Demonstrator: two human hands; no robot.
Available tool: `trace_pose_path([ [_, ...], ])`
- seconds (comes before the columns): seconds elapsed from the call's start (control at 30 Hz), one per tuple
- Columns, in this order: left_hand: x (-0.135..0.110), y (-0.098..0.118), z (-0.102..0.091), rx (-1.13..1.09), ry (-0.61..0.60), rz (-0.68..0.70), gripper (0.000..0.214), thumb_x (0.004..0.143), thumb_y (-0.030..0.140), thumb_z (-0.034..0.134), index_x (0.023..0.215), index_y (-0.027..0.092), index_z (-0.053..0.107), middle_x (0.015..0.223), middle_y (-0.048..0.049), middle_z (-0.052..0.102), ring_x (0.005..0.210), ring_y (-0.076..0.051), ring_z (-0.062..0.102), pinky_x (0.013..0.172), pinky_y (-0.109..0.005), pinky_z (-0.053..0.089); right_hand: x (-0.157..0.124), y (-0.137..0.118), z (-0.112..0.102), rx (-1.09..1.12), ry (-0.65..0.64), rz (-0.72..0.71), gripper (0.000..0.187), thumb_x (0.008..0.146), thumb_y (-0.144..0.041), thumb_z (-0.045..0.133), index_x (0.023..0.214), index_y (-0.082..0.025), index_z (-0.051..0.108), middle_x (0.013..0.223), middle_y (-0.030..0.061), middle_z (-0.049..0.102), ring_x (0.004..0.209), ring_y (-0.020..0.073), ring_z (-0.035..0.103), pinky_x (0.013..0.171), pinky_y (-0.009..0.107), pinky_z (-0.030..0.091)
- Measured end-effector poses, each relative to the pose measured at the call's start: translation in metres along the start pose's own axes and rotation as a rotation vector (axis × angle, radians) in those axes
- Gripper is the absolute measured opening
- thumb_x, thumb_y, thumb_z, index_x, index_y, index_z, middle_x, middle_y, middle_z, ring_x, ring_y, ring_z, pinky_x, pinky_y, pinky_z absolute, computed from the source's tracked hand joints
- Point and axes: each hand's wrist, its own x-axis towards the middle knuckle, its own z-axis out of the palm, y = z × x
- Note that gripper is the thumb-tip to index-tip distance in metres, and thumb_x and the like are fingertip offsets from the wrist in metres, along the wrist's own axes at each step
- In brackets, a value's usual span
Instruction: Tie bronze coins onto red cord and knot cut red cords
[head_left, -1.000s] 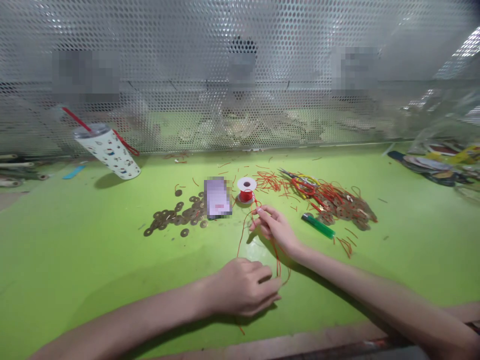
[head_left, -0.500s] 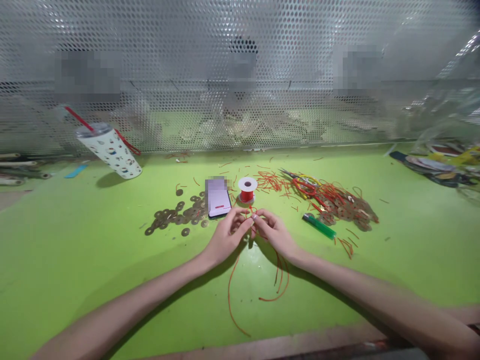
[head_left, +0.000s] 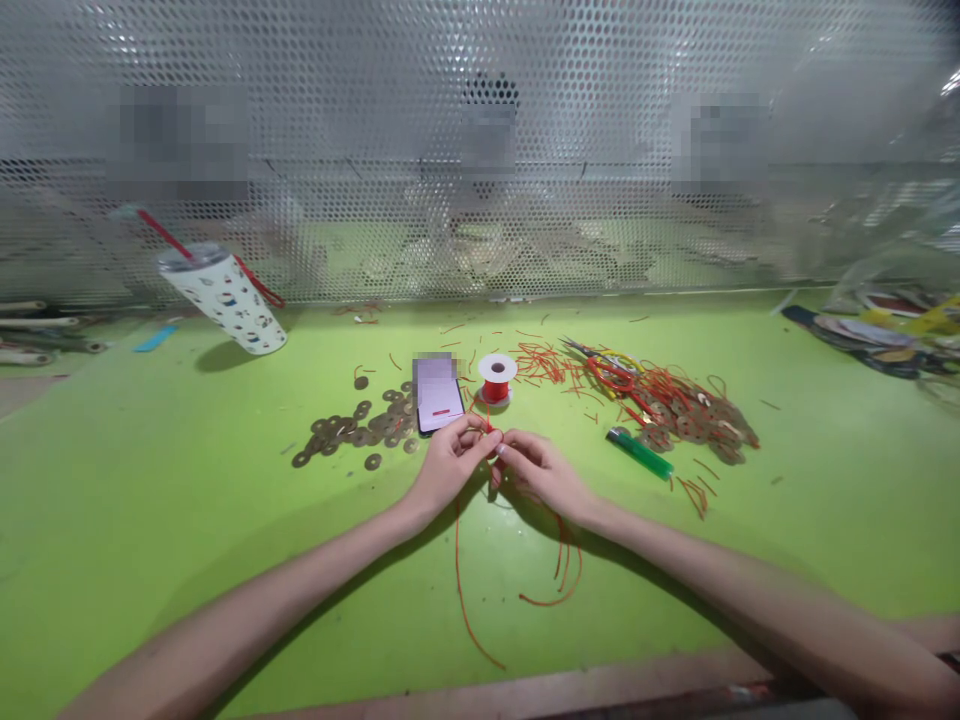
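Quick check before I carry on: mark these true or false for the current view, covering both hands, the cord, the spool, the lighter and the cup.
1. Both hands pinch the red cord together. True: the left hand and right hand meet on it.
2. The spool lies behind the hands. True.
3. The lighter is blue. False: it is green.
4. The coins are piled on the phone. False: they lie on the table, left of it.
5. The cup stands far left. True.
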Motion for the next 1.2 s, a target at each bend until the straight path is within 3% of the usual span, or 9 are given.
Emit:
trace_pose_path([
  [0.1, 0.001, 0.002, -0.002, 0.062, 0.041, 0.048, 0.026, 0.083, 0.038, 0.072, 0.080, 0.016, 0.057, 0.066, 0.0021, 0.061, 0.059, -0.011, 0.059, 0.056, -0.023, 0.045, 0.001, 0.001, -0.002, 0.169, -0.071, 0.095, 0.035, 0.095, -0.053, 0.055, 0.099, -0.019, 0.060, 0.074, 0.0007, 0.070, 0.038, 0.0058, 0.041, 0.037, 0.018, 0.039],
  [0.23, 0.001, 0.007, -0.003, 0.080, 0.025, 0.069, 0.027, 0.082, 0.040, 0.072, 0.082, 0.017, 0.057, 0.069, 0.0011, 0.063, 0.062, -0.012, 0.059, 0.059, -0.024, 0.047, 0.006, -0.002, -0.008, 0.294, -0.194, 0.199, 0.047, 0.093, -0.063, 0.051, 0.104, -0.018, 0.058, 0.079, 0.0049, 0.073, 0.044, 0.0119, 0.058, 0.047, 0.027, 0.054],
  [0.4, -0.001, 0.009, -0.002, 0.108, 0.005, 0.091, 0.028, 0.083, 0.041, 0.072, 0.082, 0.017, 0.057, 0.071, 0.0016, 0.063, 0.065, -0.012, 0.060, 0.064, -0.025, 0.049, 0.010, -0.008, -0.010, 0.310, -0.275, 0.319, 0.062, 0.088, -0.076, 0.044, 0.104, -0.018, 0.058, 0.081, 0.0081, 0.073, 0.061, 0.0203, 0.071, 0.056, 0.032, 0.058],
  [0.53, -0.002, 0.005, -0.002, 0.069, -0.004, 0.052, 0.031, 0.083, 0.043, 0.072, 0.082, 0.017, 0.056, 0.071, 0.0016, 0.062, 0.064, -0.012, 0.059, 0.063, -0.025, 0.048, 0.006, -0.004, -0.005, 0.213, -0.109, 0.149, 0.054, 0.091, -0.069, 0.049, 0.097, -0.017, 0.064, 0.081, 0.0078, 0.071, 0.070, 0.0187, 0.070, 0.068, 0.033, 0.059],
  [0.63, -0.002, 0.002, -0.001, 0.058, 0.003, 0.035, 0.031, 0.081, 0.043, 0.072, 0.081, 0.016, 0.056, 0.071, 0.0017, 0.060, 0.064, -0.012, 0.058, 0.062, -0.024, 0.047, 0.001, -0.003, -0.001, 0.080, 0.088, -0.077, 0.039, 0.095, -0.058, 0.053, 0.098, -0.021, 0.066, 0.097, 0.0077, 0.070, 0.089, 0.0186, 0.069, 0.087, 0.034, 0.057],
  [0.73, -0.003, 0.002, 0.000, 0.095, 0.026, 0.047, 0.028, 0.082, 0.040, 0.071, 0.080, 0.016, 0.058, 0.070, 0.0018, 0.059, 0.064, -0.012, 0.056, 0.061, -0.023, 0.044, -0.003, -0.006, 0.001, -0.037, 0.189, -0.198, 0.029, 0.098, -0.050, 0.052, 0.104, -0.025, 0.066, 0.109, 0.0065, 0.068, 0.104, 0.0192, 0.067, 0.100, 0.037, 0.052],
  [0.83, -0.003, 0.002, 0.001, 0.128, 0.035, 0.043, 0.025, 0.083, 0.039, 0.070, 0.081, 0.015, 0.060, 0.070, 0.0011, 0.060, 0.063, -0.012, 0.055, 0.060, -0.023, 0.042, -0.005, -0.007, 0.002, -0.053, 0.214, -0.249, 0.020, 0.097, -0.042, 0.057, 0.109, -0.027, 0.063, 0.114, 0.0060, 0.069, 0.112, 0.0198, 0.065, 0.105, 0.041, 0.049],
  [0.97, -0.001, -0.002, 0.001, 0.169, 0.028, 0.027, 0.027, 0.082, 0.041, 0.071, 0.082, 0.015, 0.061, 0.069, 0.0013, 0.059, 0.060, -0.011, 0.052, 0.058, -0.023, 0.039, -0.003, -0.002, 0.004, -0.007, 0.218, -0.263, 0.024, 0.092, -0.034, 0.064, 0.114, -0.028, 0.057, 0.120, 0.0075, 0.069, 0.121, 0.0212, 0.063, 0.109, 0.046, 0.047],
  [1.2, -0.002, -0.007, 0.001, 0.186, 0.018, 0.023, 0.026, 0.084, 0.039, 0.069, 0.084, 0.017, 0.057, 0.064, 0.0052, 0.050, 0.058, -0.011, 0.048, 0.057, -0.023, 0.036, -0.004, -0.001, 0.006, 0.023, 0.271, -0.264, 0.022, 0.090, -0.030, 0.066, 0.110, -0.025, 0.058, 0.117, 0.0087, 0.072, 0.115, 0.0201, 0.067, 0.107, 0.043, 0.049],
])
